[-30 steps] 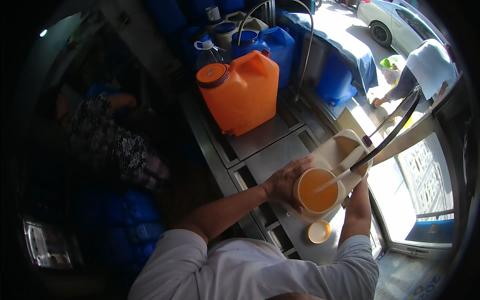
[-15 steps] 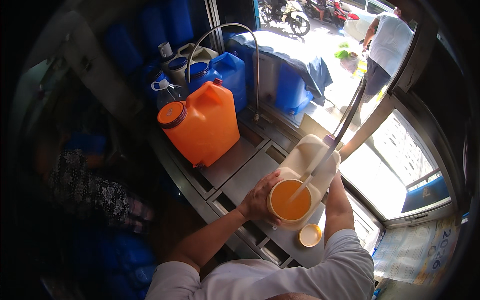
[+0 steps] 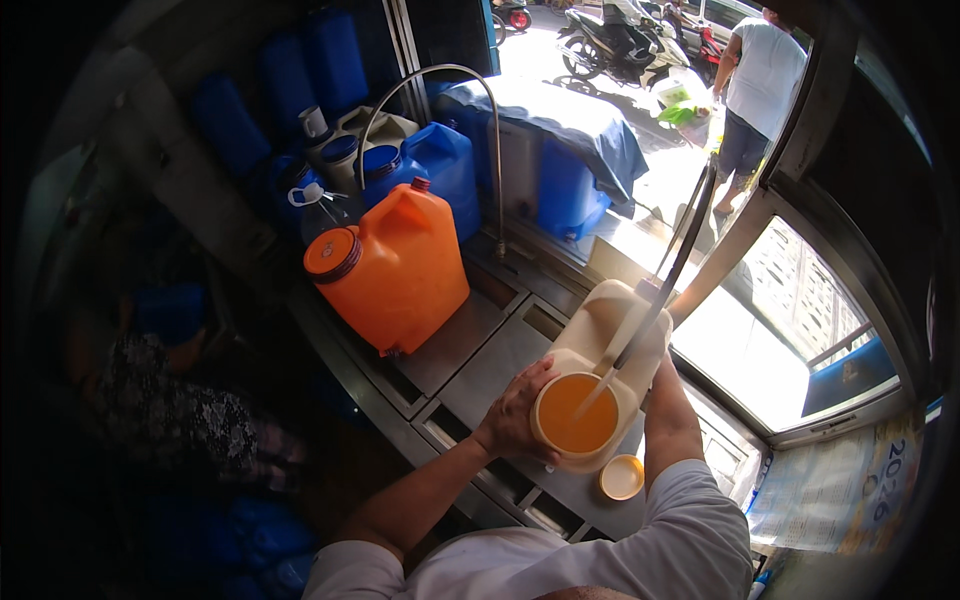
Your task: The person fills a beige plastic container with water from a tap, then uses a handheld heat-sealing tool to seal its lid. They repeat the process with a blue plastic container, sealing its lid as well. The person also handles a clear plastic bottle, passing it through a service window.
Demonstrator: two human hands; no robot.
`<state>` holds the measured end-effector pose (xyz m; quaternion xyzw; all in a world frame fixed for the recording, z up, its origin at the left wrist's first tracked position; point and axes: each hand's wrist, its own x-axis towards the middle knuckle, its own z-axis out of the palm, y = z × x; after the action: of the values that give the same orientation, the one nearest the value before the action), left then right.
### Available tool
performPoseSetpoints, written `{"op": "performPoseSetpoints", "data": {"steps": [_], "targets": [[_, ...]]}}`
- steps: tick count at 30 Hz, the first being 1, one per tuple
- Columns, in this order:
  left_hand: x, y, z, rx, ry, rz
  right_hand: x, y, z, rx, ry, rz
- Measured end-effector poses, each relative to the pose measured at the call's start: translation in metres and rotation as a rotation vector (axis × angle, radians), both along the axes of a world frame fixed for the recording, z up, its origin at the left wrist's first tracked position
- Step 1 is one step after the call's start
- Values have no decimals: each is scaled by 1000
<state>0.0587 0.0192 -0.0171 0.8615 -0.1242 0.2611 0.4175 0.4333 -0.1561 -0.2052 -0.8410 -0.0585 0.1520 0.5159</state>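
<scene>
A cream plastic jug (image 3: pixel 630 345) is over the metal counter, its wide round mouth toward me. Inside that mouth I see an orange-yellow surface (image 3: pixel 577 415). From a dark hose with a metal spout (image 3: pixel 640 335), a thin clear stream runs into the mouth. My left hand (image 3: pixel 515 412) holds the jug's left side beside the rim, fingers spread along the wall. On the other side, my right hand (image 3: pixel 663 375) lies against the jug, its fingers hidden behind it. A round yellow-rimmed cap (image 3: pixel 622 478) lies on the counter below the mouth.
An orange jug (image 3: pixel 400 270) with a capped top stands on the counter to the left. Behind it are blue jugs (image 3: pixel 440 175), a clear bottle (image 3: pixel 322 212) and a curved metal pipe (image 3: pixel 495 150). A window frame (image 3: pixel 740 240) borders the right; a person (image 3: pixel 762 85) is outside.
The view has shifted slightly, and the jug's mouth appears a little lower. Both hands stay at the jug while the stream keeps running. Outside, the person has straightened up.
</scene>
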Motion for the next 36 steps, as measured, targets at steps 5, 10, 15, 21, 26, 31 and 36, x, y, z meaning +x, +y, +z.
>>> {"op": "performPoseSetpoints", "data": {"steps": [5,10,15,21,26,31,36], "targets": [[-3,1,1,-18,39,15,-53,-42,-11,-18,-137,-46],[-5,-1,-2,-16,53,46,-169,-85,-7,114,-29,-305],[-11,2,3,-36,67,26,-275,-91,58,347,139,-254],[-63,37,-21,179,475,35,-340,-88,113,293,3,-161],[-213,140,-120,293,880,21,-380,-81,124,248,-119,-119],[-444,248,-219,179,1333,154,-401,-64,124,108,-160,-167],[-625,270,-287,-256,1550,638,-403,-54,121,85,-96,-255]]}}
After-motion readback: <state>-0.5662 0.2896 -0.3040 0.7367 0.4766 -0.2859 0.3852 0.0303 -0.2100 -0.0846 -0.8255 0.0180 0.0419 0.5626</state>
